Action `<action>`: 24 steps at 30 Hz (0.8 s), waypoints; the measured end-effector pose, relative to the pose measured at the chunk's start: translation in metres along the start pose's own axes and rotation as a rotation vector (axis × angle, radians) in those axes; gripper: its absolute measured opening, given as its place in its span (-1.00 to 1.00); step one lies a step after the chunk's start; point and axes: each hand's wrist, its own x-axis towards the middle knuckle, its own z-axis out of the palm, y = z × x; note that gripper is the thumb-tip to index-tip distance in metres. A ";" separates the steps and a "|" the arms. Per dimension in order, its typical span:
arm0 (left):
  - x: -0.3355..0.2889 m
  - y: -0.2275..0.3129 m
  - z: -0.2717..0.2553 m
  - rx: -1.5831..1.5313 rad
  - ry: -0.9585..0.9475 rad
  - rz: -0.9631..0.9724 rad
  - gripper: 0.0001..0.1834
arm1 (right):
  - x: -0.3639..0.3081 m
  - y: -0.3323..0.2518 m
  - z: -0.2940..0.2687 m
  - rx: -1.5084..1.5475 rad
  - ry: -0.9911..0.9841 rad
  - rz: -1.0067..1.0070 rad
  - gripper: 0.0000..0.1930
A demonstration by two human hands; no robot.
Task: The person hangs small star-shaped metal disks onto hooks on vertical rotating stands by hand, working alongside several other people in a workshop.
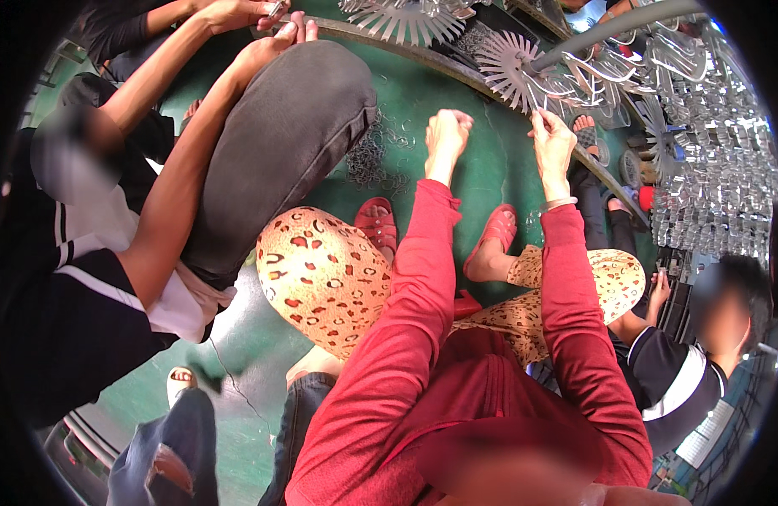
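Observation:
My left hand (448,135) is held in front of me above the green floor, its fingers curled closed; anything inside them is hidden. Further right, my right hand (553,143) has thumb and forefinger pinched together just below a pale metal disc (509,67) with slats radiating around its rim. Its fingertips come close to the lower slats, and whether they touch is unclear. A thin thing may be in that pinch, too small to name. Shiny bent metal pieces (575,83) hang beside the disc.
A curved bench edge (456,72) runs across the far side. Small dark wire pieces (368,156) lie heaped on the floor. At left a person in grey trousers (283,126) sits close; another person (672,371) is at right. Racks of shiny metal parts (714,160) stand far right.

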 end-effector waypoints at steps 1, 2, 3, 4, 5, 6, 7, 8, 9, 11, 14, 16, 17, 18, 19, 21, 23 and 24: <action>-0.001 -0.007 0.007 -0.016 -0.053 -0.016 -0.83 | -0.001 -0.004 0.000 0.015 -0.008 0.007 -0.78; -0.001 -0.005 0.013 -0.049 -0.126 -0.052 -0.82 | 0.000 -0.004 0.001 0.011 0.008 -0.009 -0.78; -0.002 -0.004 0.019 -0.067 -0.157 -0.044 -0.82 | 0.000 -0.004 0.001 -0.011 0.003 -0.010 -0.78; -0.004 -0.003 0.025 -0.156 -0.191 -0.052 -0.82 | -0.002 -0.006 0.001 -0.032 -0.001 -0.011 -0.78; -0.003 0.003 0.029 -0.245 -0.228 -0.046 -0.82 | 0.000 -0.007 -0.003 -0.055 0.007 -0.017 -0.78; -0.003 0.008 0.030 -0.306 -0.222 -0.002 -0.81 | -0.001 -0.012 -0.004 -0.072 0.008 -0.029 -0.80; -0.006 0.010 0.030 -0.251 -0.139 0.040 -0.82 | -0.001 -0.003 -0.001 -0.138 0.019 -0.092 -0.81; -0.010 0.022 0.026 -0.193 -0.077 0.092 -0.82 | -0.003 -0.003 -0.004 -0.140 0.040 -0.083 -0.83; -0.013 0.036 0.018 -0.137 -0.004 0.149 -0.83 | -0.006 -0.009 -0.004 -0.136 0.060 -0.083 -0.84; -0.011 0.068 0.007 -0.455 0.211 0.435 -0.84 | -0.003 -0.010 -0.006 -0.201 0.061 -0.182 -0.87; -0.026 0.123 -0.013 -0.590 0.130 0.548 -0.83 | -0.003 -0.015 -0.007 -0.268 0.085 -0.223 -0.90; -0.019 0.143 -0.010 -0.629 0.168 0.693 -0.80 | 0.001 -0.022 -0.009 -0.308 0.104 -0.299 -0.91; -0.013 0.150 -0.017 -0.571 0.221 0.724 -0.76 | 0.001 -0.027 -0.007 -0.317 0.090 -0.300 -0.92; -0.009 0.159 -0.019 -0.486 0.269 0.770 -0.74 | 0.000 -0.029 -0.007 -0.327 0.078 -0.292 -0.91; -0.005 0.167 -0.020 -0.402 0.318 0.817 -0.73 | -0.001 -0.028 -0.008 -0.338 0.065 -0.285 -0.91; 0.008 0.172 -0.019 -0.419 0.136 0.864 -0.72 | -0.002 -0.029 -0.006 -0.346 0.058 -0.292 -0.91; 0.019 0.175 -0.023 -0.487 -0.140 0.801 -0.78 | -0.003 -0.031 -0.008 -0.341 0.047 -0.281 -0.91; 0.022 0.177 -0.023 -0.566 -0.250 0.724 -0.79 | -0.005 -0.033 -0.010 -0.333 0.042 -0.291 -0.91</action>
